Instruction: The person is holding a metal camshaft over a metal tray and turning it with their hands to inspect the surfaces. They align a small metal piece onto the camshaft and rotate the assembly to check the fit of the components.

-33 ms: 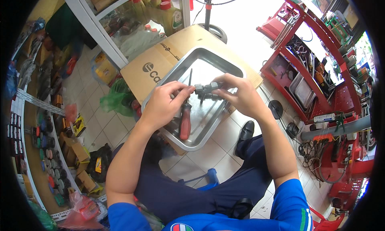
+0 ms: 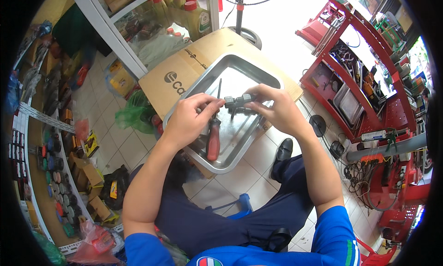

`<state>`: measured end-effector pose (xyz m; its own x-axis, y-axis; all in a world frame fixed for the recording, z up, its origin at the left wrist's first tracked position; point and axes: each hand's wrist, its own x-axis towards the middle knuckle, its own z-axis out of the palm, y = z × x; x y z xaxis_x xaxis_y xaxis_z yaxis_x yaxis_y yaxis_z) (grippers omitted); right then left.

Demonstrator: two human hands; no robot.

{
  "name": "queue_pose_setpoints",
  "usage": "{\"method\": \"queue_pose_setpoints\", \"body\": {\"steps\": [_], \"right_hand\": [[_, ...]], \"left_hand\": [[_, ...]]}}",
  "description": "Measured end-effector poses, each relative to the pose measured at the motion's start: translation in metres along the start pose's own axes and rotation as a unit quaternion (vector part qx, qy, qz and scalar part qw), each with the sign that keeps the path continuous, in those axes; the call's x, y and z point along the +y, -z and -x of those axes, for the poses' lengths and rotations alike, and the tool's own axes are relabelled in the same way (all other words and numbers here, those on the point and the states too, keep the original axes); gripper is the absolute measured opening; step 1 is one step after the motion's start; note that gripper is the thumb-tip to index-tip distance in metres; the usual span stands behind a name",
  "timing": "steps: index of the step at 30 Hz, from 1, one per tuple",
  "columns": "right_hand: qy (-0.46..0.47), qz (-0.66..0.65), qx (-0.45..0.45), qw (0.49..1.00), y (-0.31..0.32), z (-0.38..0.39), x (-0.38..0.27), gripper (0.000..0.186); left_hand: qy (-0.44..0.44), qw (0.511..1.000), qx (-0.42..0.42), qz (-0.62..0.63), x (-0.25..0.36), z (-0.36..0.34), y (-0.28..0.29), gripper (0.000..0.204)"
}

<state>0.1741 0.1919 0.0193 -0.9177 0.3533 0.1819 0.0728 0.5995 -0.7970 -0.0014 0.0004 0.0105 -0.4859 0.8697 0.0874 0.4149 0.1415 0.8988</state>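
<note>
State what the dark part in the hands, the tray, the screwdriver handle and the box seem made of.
Dark part: probably steel; dull gray, with hard, faceted edges.
Tray: bare metal, perhaps stainless steel; silvery, with bright reflections.
Screwdriver handle: likely plastic, possibly rubbery; red, smooth-looking.
Box: cardboard, by its matte tan surface and dark printing.

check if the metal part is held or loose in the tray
Held: the right hand grips the metal part over the tray, with the left hand at its other end.
</note>
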Motion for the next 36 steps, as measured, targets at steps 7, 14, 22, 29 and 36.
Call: {"method": "queue_pose_setpoints", "body": {"steps": [7,14,22,29,36], "right_hand": [[-0.024,0.0,0.005,1.0,0.0,-0.001,-0.006,0.029],[0.012,0.011,0.026,1.0,-0.004,0.0,0.0,0.029],[0.008,0.012,0.021,1.0,-0.001,0.002,-0.002,0.028],[-0.002,0.011,0.026,1.0,-0.004,0.001,-0.001,0.028],[0.016,0.011,0.026,0.999,-0.003,0.001,-0.002,0.029]], "left_hand": [[-0.012,1.0,0.001,0.027,-0.003,-0.001,0.0,0.02],[-0.049,0.997,0.059,-0.024,0.006,0.0,-0.002,0.026],[-0.001,1.0,0.007,-0.009,-0.002,0.0,-0.001,0.024],[-0.06,0.997,0.028,-0.034,-0.003,0.0,-0.001,0.022],[0.034,0.999,0.014,-0.035,0.006,0.0,-0.001,0.026]]}}
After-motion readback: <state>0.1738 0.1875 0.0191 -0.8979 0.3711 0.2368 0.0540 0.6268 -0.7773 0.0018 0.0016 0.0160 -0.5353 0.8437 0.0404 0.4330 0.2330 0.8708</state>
